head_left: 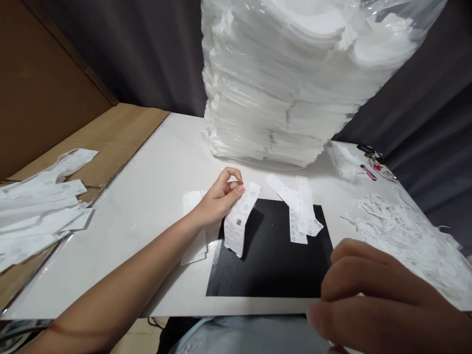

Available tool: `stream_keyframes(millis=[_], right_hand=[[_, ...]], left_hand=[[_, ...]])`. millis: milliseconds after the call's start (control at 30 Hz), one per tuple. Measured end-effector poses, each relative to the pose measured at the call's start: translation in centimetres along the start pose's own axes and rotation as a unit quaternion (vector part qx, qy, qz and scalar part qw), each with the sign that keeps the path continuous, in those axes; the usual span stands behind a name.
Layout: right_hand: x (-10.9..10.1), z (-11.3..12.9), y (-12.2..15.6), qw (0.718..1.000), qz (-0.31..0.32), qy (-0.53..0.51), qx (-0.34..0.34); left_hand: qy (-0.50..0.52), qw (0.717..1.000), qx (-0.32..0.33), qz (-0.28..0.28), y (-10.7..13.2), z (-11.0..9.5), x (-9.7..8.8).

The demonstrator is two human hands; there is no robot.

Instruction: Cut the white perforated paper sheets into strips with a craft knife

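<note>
My left hand (225,195) pinches the upper end of a white strip (240,216) printed with grey rings and a small dark square. The strip hangs down, slightly bent, over the left part of a black mat (273,275). Close to the camera at lower right, my right hand (372,300) is raised with curled fingers. It is blurred, and a small pale spot shows between the fingers; what they hold, if anything, is hidden. Several more white strips (304,204) lie crossed on the mat's upper right. White sheets (193,250) rest partly under my left wrist.
A tall plastic-wrapped stack of white sheets (265,98) stands at the back. Thin white scraps (401,236) are heaped at right, near a pink-handled cutter (368,172). Printed white strips (44,206) lie on cardboard (121,123) at left. Dark curtains hang behind.
</note>
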State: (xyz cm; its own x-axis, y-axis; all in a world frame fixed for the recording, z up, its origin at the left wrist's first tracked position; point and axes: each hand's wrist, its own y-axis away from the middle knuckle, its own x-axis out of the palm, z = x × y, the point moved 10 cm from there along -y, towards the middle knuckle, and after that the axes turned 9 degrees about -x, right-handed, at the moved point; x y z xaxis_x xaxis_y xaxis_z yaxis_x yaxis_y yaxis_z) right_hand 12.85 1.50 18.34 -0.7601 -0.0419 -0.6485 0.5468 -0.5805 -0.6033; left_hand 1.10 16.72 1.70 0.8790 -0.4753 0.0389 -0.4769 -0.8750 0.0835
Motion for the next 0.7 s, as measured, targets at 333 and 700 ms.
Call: stream_keyframes(millis=[333,700], right_hand=[[0.2,-0.4,0.1,1.0,-0.019,0.006,-0.007],[0.0,-0.6,-0.5,0.998,-0.017,-0.035,0.044]], left_hand=[[-0.552,0.828,0.012,0.094,1.0,2.2,2.5],[-0.629,0.76,-0.013,0.162,1.3,6.0,4.0]])
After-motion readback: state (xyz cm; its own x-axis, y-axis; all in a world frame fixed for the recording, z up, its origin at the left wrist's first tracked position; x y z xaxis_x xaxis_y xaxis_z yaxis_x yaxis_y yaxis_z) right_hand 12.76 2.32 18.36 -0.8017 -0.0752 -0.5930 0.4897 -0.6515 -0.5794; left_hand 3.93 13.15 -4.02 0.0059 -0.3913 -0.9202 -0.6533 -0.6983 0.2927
